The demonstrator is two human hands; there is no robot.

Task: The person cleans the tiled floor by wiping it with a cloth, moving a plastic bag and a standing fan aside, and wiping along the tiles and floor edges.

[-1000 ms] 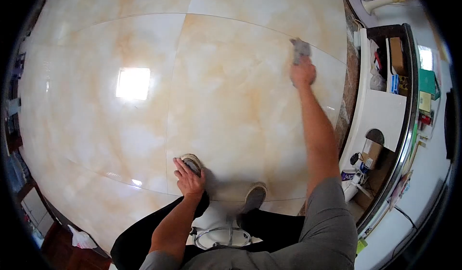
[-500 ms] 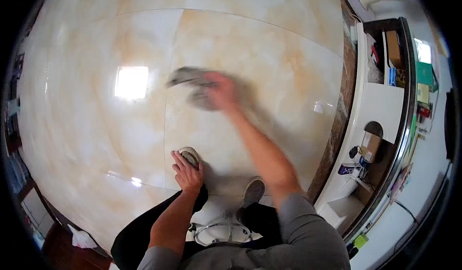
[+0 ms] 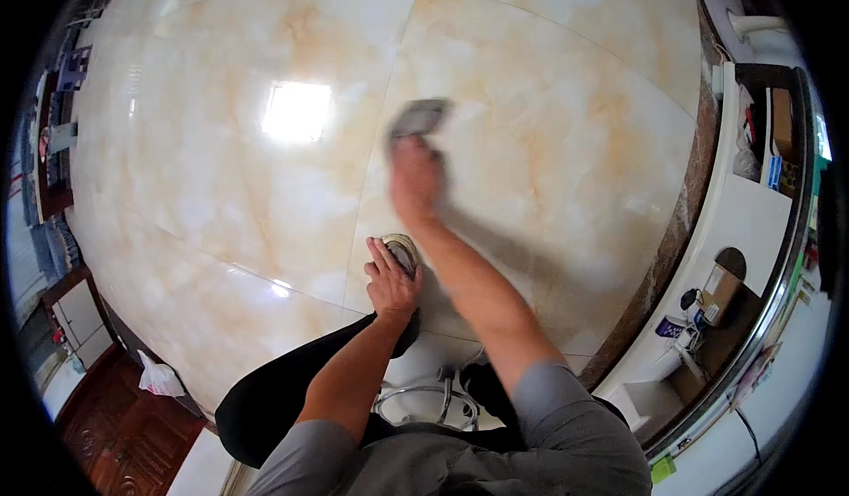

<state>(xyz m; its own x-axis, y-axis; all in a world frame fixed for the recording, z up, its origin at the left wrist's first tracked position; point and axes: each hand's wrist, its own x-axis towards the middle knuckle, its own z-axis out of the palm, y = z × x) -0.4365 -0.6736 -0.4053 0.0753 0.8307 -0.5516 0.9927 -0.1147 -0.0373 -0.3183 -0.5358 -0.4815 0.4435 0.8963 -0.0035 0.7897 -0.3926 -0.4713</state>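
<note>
A dark grey cloth (image 3: pixel 418 118) hangs from my right hand (image 3: pixel 416 178), which is closed around it above the tiled floor. Motion smears both the hand and the cloth, so the folds and the exact grip are unclear. My left hand (image 3: pixel 389 279) is open, its fingers stretched forward and slightly apart, and nothing shows in it. In this view it overlaps my left shoe (image 3: pixel 402 250); I cannot tell whether it touches the shoe or only my leg. My right shoe is hidden behind my right arm.
Shiny beige floor tiles (image 3: pixel 531 89) spread ahead. Along the right runs a white cabinet (image 3: pixel 747 217) with open shelves holding boxes and cables. Below me is a chrome stool base (image 3: pixel 424 399). A white plastic bag (image 3: pixel 159 377) lies at the lower left, near a brown wooden door (image 3: pixel 124 434).
My right hand has swung with the cloth, which now bunches above the fist instead of trailing left. The camera has turned, shifting the floor and cabinet rightward. My left hand stays by the shoe.
</note>
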